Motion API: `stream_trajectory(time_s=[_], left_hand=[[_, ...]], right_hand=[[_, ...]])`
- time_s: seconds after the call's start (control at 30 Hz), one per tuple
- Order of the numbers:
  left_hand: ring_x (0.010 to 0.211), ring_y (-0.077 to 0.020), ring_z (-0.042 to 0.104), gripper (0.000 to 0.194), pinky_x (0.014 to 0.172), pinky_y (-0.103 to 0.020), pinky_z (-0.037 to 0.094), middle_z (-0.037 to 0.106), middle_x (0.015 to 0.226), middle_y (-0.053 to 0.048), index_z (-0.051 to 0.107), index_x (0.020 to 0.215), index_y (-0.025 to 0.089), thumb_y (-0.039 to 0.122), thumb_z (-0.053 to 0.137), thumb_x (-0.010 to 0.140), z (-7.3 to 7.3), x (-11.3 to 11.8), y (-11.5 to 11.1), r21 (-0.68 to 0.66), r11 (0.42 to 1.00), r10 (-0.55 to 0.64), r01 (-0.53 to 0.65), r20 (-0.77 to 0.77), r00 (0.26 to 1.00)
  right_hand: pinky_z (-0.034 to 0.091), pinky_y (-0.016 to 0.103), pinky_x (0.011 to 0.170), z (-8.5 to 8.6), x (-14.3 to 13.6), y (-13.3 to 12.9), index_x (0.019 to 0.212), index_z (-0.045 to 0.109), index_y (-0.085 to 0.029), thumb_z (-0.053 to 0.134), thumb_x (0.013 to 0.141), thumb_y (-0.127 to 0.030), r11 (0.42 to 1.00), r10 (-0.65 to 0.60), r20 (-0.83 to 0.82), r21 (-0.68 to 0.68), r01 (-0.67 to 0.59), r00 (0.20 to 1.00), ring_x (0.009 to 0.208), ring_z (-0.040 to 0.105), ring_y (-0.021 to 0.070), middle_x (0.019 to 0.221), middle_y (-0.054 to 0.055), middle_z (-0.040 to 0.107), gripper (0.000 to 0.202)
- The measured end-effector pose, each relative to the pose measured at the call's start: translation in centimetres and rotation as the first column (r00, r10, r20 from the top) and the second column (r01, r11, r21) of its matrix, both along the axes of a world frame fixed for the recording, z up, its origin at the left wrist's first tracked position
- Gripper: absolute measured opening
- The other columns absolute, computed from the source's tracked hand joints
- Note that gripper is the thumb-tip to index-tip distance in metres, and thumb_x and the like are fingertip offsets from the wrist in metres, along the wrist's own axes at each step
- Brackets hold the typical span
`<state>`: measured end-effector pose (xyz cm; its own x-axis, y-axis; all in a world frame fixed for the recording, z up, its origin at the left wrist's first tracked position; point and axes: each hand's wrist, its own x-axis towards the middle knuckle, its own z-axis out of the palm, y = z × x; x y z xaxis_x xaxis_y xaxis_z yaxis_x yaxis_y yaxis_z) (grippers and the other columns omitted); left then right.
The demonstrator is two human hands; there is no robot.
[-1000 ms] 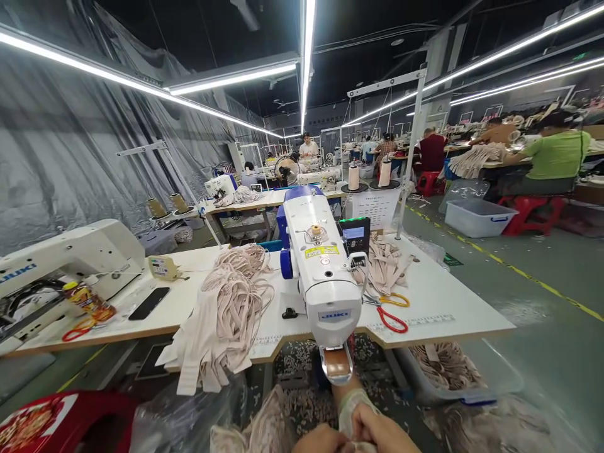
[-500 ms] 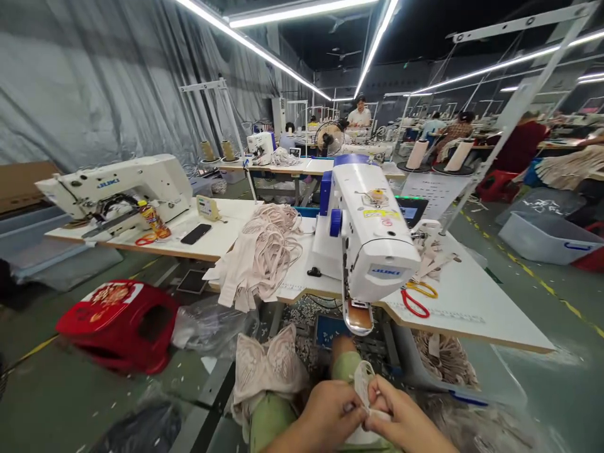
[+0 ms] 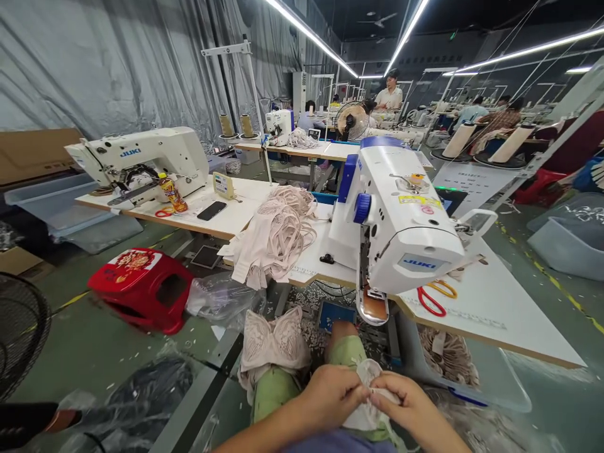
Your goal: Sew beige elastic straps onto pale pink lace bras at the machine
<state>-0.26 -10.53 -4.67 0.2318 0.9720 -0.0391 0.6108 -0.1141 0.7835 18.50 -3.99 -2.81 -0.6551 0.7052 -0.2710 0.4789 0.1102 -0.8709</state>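
Low over my lap, my left hand (image 3: 334,397) and my right hand (image 3: 404,402) meet with their fingertips close together. Both are closed in a pinch on a thin, pale fabric strap (image 3: 369,370), which curves up in a loop between them. More pale cloth hangs below it onto my thigh; its exact shape is partly hidden by the fingers. A beige lace bra (image 3: 274,343) is draped over my left knee, its cups facing up. Just ahead stands a white JUKI sewing machine (image 3: 401,220), its work arm jutting toward me.
Beige bras (image 3: 278,233) lie heaped on the table left of the machine. Red and yellow-handled scissors (image 3: 431,302) rest at its right. Beneath is a clear bin (image 3: 500,377) with beige pieces. A red stool (image 3: 141,289) and black fan (image 3: 21,333) stand left.
The view has turned to the left, bringing a black fan into sight. Both hands keep pinching the strap; its upright loop now sits lower and flatter between them.
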Motion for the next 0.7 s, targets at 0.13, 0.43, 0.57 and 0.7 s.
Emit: stream_trajectory(time_s=[0.13,0.43,0.57,0.7], left_hand=[[0.082,-0.0158,0.067,0.028,0.074,-0.022,0.047,0.076,0.094,-0.005,0.074,0.099,0.019,0.023,0.047,0.096,1.2,-0.7,0.2,0.021,0.997,-0.077,0.076,0.051,0.996],[0.081,-0.0168,0.067,0.014,0.074,-0.023,0.046,0.075,0.087,-0.003,0.071,0.093,0.02,0.027,0.06,0.092,4.5,-0.1,1.1,0.158,0.976,-0.131,0.147,-0.107,0.986],[0.081,-0.0153,0.068,0.011,0.077,-0.022,0.048,0.076,0.089,-0.004,0.073,0.093,0.018,0.018,0.064,0.088,3.8,0.2,1.9,0.168,0.981,-0.106,0.099,0.03,0.994],[0.081,-0.0177,0.069,0.013,0.078,-0.025,0.05,0.076,0.088,-0.004,0.074,0.093,0.019,0.016,0.065,0.084,3.7,0.1,3.0,0.052,0.994,-0.093,0.093,-0.011,0.996]], right_hand=[[0.047,0.029,0.066,-0.6,1.4,0.3,0.073,0.067,-0.018,0.062,0.07,-0.077,0.972,-0.188,-0.087,-0.158,0.173,0.978,0.065,0.054,0.0185,0.068,0.003,0.059,0.059],[0.052,0.031,0.08,1.8,1.9,-1.1,0.077,0.065,-0.022,0.05,0.094,-0.054,0.936,0.229,-0.063,0.289,-0.202,0.971,0.084,0.064,0.0203,0.086,0.008,0.066,0.04],[0.052,0.027,0.074,2.3,1.5,-0.6,0.083,0.063,-0.023,0.046,0.098,-0.041,0.863,0.296,-0.057,0.443,-0.242,0.953,0.081,0.065,0.0185,0.084,0.007,0.067,0.03],[0.052,0.027,0.073,1.8,1.4,0.3,0.087,0.061,-0.024,0.048,0.097,-0.029,0.813,0.299,-0.06,0.539,-0.221,0.952,0.081,0.065,0.0185,0.084,0.007,0.067,0.018]])
